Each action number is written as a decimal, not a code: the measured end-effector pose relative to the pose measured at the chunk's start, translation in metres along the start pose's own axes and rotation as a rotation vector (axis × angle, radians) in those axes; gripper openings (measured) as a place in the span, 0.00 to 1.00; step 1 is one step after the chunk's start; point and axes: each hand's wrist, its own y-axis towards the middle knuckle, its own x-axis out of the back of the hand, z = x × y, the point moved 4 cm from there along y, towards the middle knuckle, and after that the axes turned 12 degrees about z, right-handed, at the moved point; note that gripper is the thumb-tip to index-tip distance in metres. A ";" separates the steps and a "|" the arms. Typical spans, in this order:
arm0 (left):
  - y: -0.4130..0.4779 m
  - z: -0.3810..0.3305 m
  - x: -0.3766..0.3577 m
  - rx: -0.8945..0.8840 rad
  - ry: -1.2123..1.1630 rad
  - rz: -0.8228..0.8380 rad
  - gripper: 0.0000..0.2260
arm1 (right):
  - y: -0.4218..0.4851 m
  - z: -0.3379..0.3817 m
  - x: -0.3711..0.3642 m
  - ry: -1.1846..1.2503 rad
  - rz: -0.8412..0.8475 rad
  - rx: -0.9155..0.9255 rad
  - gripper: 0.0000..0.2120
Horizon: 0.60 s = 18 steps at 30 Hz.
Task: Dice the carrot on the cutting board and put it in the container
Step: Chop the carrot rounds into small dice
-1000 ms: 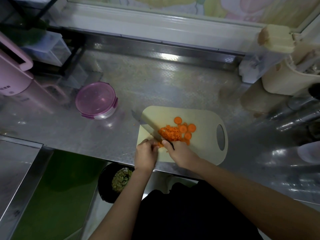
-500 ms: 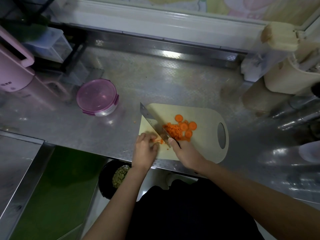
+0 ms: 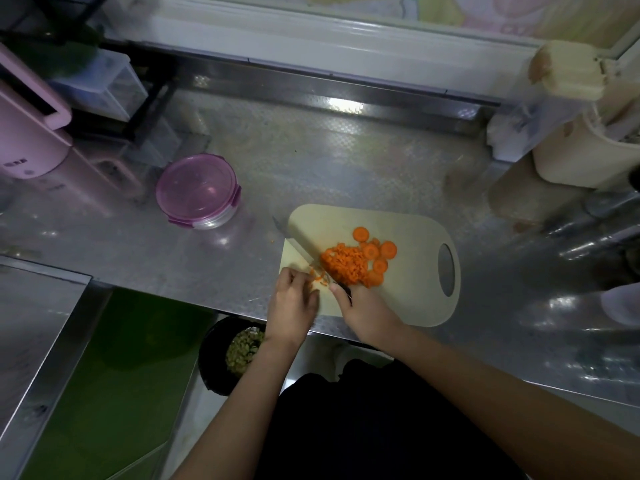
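cutting board (image 3: 408, 299): pale cream, plain
carrot (image 3: 343, 265): bright orange, on the cutting board
container (image 3: 215, 221): clear, left of the cutting board
lid (image 3: 195, 185): translucent pink-purple
counter (image 3: 311, 161): silver, fine embossed pattern

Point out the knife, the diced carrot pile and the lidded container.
knife (image 3: 298, 246), head view, on the flat of the blade.
diced carrot pile (image 3: 343, 264), head view, middle of the heap.
container (image 3: 195, 188), head view, centre of its pink lid.
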 end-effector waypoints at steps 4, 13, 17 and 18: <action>-0.001 0.001 0.000 0.028 0.110 -0.041 0.15 | 0.003 0.001 0.004 0.038 0.029 -0.014 0.24; -0.002 -0.002 -0.006 -0.016 0.258 0.032 0.17 | 0.005 -0.003 0.013 0.081 0.001 0.041 0.24; -0.002 0.002 0.000 0.013 0.203 -0.024 0.16 | -0.005 0.002 0.020 0.124 0.011 0.058 0.19; -0.002 0.005 0.002 0.025 0.198 -0.033 0.16 | -0.007 0.003 0.020 0.129 0.010 0.072 0.19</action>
